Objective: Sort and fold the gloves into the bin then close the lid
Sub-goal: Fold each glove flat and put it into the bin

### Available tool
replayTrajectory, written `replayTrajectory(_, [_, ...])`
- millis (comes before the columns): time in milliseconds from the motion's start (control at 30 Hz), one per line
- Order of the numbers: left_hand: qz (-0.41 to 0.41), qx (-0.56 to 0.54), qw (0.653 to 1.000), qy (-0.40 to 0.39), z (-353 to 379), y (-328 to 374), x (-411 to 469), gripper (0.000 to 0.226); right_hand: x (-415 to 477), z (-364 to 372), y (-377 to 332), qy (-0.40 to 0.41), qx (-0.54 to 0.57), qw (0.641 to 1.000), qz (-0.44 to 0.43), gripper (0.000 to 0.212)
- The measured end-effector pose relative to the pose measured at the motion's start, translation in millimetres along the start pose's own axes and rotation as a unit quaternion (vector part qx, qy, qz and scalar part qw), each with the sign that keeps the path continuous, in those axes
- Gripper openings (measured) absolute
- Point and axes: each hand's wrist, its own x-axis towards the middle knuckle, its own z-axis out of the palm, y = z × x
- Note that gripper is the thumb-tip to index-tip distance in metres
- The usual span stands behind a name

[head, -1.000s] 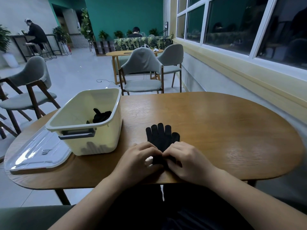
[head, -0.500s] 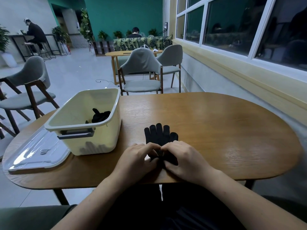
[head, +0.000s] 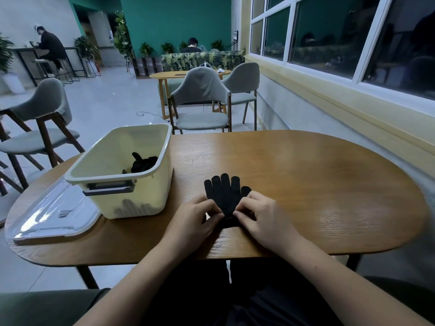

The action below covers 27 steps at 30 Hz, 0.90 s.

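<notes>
A black knit glove (head: 224,193) lies flat on the wooden table (head: 306,184), fingers pointing away from me. My left hand (head: 196,218) pinches its cuff from the left and my right hand (head: 261,216) pinches the cuff from the right. To the left stands a cream bin (head: 141,201) with a grey handle, and another black glove (head: 143,163) lies inside it. Flat on the table left of the bin rests the clear lid (head: 51,217).
Grey chairs (head: 202,102) stand beyond the far table edge, and another (head: 40,123) at the left. A yellow wall with windows (head: 329,43) runs along the right. Two people sit far back in the room.
My thumbs and fingertips have drawn apart a little at the cuff, so more of the glove's palm shows. The glove itself stays in place.
</notes>
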Motion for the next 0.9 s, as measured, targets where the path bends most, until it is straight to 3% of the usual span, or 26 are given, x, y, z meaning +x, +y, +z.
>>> replayTrajectory(100, [0.051, 0.046, 0.997, 0.030, 1.8, 2.9, -2.1, 0.007, -1.6, 1.9, -2.7, 0.025, -0.061, 0.997, -0.050, 0.003])
replayTrajectory(267, [0.159, 0.121, 0.978, 0.054, 3.3, 7.0, -6.0, 0.011, -3.1, 3.5, -5.6, 0.059, -0.133, 0.980, -0.137, 0.014])
replayTrajectory(467, [0.140, 0.096, 0.985, 0.014, 1.8, 2.0, -7.4, 0.017, -5.1, 0.2, -7.7, 0.051, -0.137, 0.976, -0.162, 0.014])
replayTrajectory(700, [0.145, 0.100, 0.984, 0.033, 3.8, 4.6, -5.6, 0.012, -6.6, -1.0, -8.4, -0.010, -0.100, 0.984, -0.147, 0.015])
replayTrajectory(900, [0.059, 0.020, 0.998, -0.001, -1.1, 5.0, -5.5, 0.017, -3.3, -3.3, -7.1, -0.021, -0.027, 0.993, -0.114, 0.008])
